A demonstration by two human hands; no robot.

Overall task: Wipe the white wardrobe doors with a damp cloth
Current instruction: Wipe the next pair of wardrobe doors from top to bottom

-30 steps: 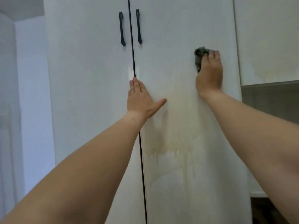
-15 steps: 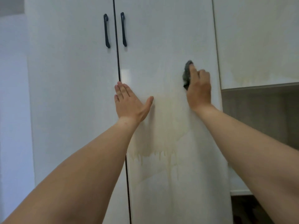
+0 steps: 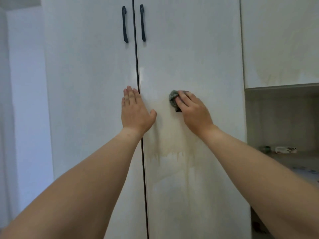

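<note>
Two tall white wardrobe doors fill the view, the left door (image 3: 89, 83) and the right door (image 3: 189, 49), each with a dark vertical handle near the seam. A yellowish stain with drip marks (image 3: 170, 149) spreads over the middle of the right door. My right hand (image 3: 193, 111) presses a small grey cloth (image 3: 174, 99) against the right door at the stain's top edge; most of the cloth is under my fingers. My left hand (image 3: 134, 111) lies flat and open across the seam between the doors, holding nothing.
To the right is an upper white cabinet door (image 3: 279, 40) with faint yellow marks, and below it an open niche whose shelf holds a small white box (image 3: 285, 150) and a small dark object (image 3: 265, 148). A plain wall (image 3: 25, 100) stands to the left.
My right hand has slid the cloth down and leftward across the right door, toward my left hand. My left hand has stayed flat by the seam.
</note>
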